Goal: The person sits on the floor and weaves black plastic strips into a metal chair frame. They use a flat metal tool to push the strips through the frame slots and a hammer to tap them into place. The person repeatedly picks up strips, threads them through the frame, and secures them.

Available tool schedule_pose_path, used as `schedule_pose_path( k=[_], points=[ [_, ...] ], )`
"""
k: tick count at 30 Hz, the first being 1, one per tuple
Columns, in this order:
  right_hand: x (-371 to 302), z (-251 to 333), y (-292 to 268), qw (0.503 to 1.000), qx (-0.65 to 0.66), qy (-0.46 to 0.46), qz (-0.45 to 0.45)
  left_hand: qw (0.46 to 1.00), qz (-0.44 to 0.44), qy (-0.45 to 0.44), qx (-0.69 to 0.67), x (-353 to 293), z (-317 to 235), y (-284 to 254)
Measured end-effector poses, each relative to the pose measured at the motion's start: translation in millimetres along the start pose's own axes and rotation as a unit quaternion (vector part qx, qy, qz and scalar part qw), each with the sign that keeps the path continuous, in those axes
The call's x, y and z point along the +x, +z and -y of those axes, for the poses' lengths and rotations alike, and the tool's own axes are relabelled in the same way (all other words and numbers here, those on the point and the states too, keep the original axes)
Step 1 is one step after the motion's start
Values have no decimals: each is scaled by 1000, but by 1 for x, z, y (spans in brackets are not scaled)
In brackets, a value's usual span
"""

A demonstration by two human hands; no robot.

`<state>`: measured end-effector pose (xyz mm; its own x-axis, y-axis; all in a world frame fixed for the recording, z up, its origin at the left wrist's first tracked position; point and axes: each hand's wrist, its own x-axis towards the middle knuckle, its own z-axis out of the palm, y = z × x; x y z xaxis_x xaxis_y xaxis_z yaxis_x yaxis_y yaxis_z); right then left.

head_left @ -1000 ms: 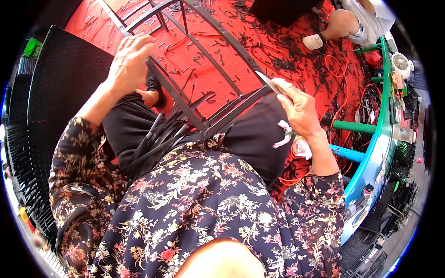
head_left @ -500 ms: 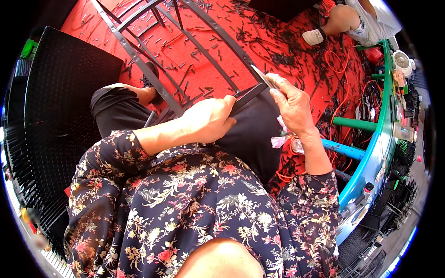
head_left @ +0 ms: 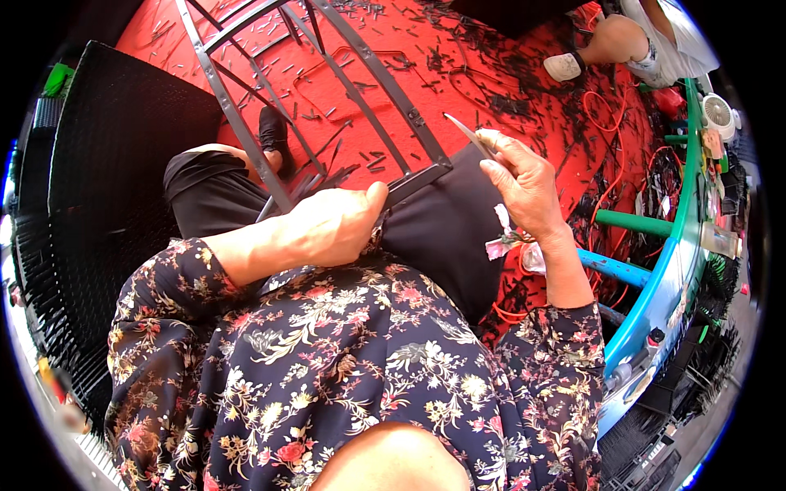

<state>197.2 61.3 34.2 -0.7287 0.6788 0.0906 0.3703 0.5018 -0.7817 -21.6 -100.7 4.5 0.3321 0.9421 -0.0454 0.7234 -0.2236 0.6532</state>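
A dark metal frame (head_left: 350, 92) with long legs and crossbars lies tilted against my lap, its near end bar across my thigh. My left hand (head_left: 332, 225) is closed around that near bar, thumb on top; its fingertips are hidden below. To the right of the frame's corner, my right hand (head_left: 524, 184) grips a knife (head_left: 467, 131) with a thin, pointed blade. The handle is hidden in the fingers. The blade points up and left, apart from the frame.
Black scraps litter the red carpet (head_left: 344, 65). A black woven panel (head_left: 131, 131) stands at left. At right are a green-and-blue curved metal frame (head_left: 684, 213), a small white fan (head_left: 719, 114) and orange cord. Another person's leg (head_left: 614, 41) is at top right.
My left hand has slid left along the near bar. The frame's corner has shifted left and down, and the knife is now apart from it.
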Motion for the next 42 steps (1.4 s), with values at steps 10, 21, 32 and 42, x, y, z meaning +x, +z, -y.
schedule_pose_path(
  k=[10, 21, 32, 42],
  points=[
    [31, 15, 19, 996, 23, 54, 62, 997, 37, -59, 40, -32, 2, -13],
    [161, 27, 82, 986, -129, 6, 109, 998, 21, -45, 49, -15, -15, -16],
    [94, -17, 50, 994, -48, 95, -33, 982, 121, 50, 135, -7, 7, -39],
    [37, -34, -11, 997, -51, 9, -58, 971, 38, -87, 219, -9, 39, -55]
  ],
)
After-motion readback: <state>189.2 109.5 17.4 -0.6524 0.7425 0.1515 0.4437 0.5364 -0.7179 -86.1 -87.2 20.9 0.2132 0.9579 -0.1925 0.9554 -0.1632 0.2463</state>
